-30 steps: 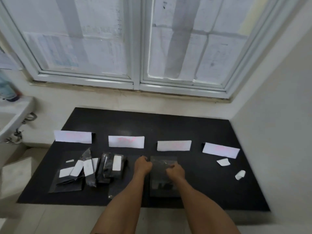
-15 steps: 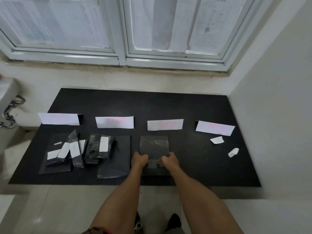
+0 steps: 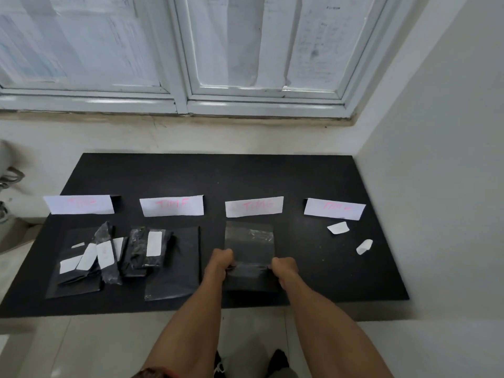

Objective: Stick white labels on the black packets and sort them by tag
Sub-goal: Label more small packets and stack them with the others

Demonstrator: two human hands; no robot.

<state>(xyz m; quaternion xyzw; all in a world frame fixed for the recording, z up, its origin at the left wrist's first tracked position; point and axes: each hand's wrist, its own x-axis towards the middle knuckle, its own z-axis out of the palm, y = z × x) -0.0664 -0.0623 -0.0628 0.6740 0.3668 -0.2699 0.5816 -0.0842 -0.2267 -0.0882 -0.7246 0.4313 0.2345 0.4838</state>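
Observation:
A flat black packet (image 3: 249, 242) lies on the black mat (image 3: 218, 175) below the third white tag (image 3: 254, 206). My left hand (image 3: 220, 261) grips its left edge and my right hand (image 3: 283, 268) grips its right edge, both with curled fingers. Two loose white labels lie at the right, one (image 3: 338, 228) under the fourth tag (image 3: 334, 209), the other (image 3: 364, 246) nearer me. Labelled black packets (image 3: 106, 255) are piled below the first tag (image 3: 78, 204). Another labelled packet (image 3: 148, 251) rests on a flat packet (image 3: 177, 268) below the second tag (image 3: 171, 205).
The mat lies on a light tiled ledge under a window (image 3: 174, 50), with a white wall (image 3: 450, 159) close on the right. A sink fitting (image 3: 8, 178) sits at the far left. My shoes (image 3: 275, 361) show below the mat's front edge.
Both hands have slid from the packet's far end toward me along its sides and now grip it near its middle. The camera has tilted down.

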